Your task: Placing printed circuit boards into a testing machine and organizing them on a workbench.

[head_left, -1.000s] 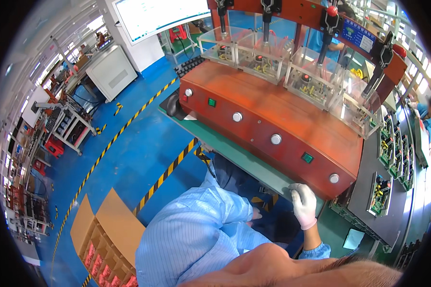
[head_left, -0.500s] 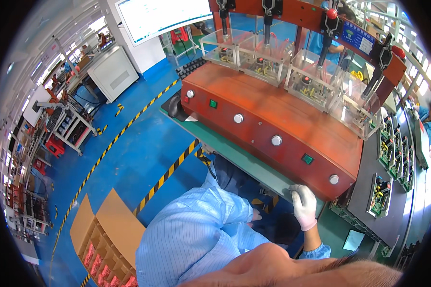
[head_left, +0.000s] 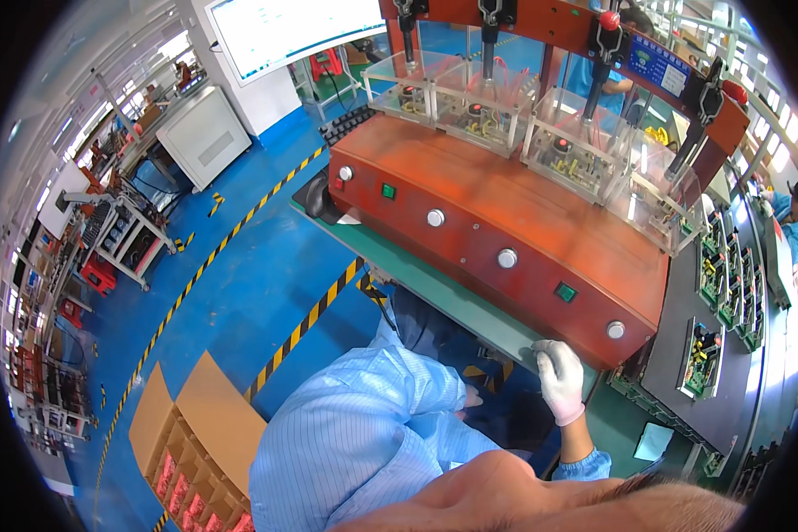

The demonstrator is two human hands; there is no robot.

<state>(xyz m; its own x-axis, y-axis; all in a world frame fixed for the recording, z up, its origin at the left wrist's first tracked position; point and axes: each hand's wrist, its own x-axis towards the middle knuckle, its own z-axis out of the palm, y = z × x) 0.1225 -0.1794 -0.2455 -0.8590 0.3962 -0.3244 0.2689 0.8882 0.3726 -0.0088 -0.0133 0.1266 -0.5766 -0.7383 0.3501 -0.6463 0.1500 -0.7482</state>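
My right hand (head_left: 561,383), in a white glove, rests at the front edge of the green-topped bench (head_left: 496,325). Its fingers are loosely bent and partly apart, with nothing seen in them. Just beyond it stands a red-orange test fixture (head_left: 505,191) with round silver buttons and green switches on its front. My left hand (head_left: 473,399) hangs low past the blue striped sleeve, below the bench edge. Only a small part of that hand shows, so its fingers cannot be made out. Clear plastic covers (head_left: 479,111) stand along the fixture's back under black lever clamps (head_left: 605,62).
Circuit boards (head_left: 702,359) lie on the dark surface at the right. A black mouse (head_left: 319,197) and a keyboard (head_left: 346,124) sit by the fixture's left end, near a lit monitor (head_left: 293,31). An open carton (head_left: 226,399) with pink-wrapped items stands on the floor, lower left.
The whole view has shifted slightly, so the fixture appears a little further left. Both hands stay almost where they were.
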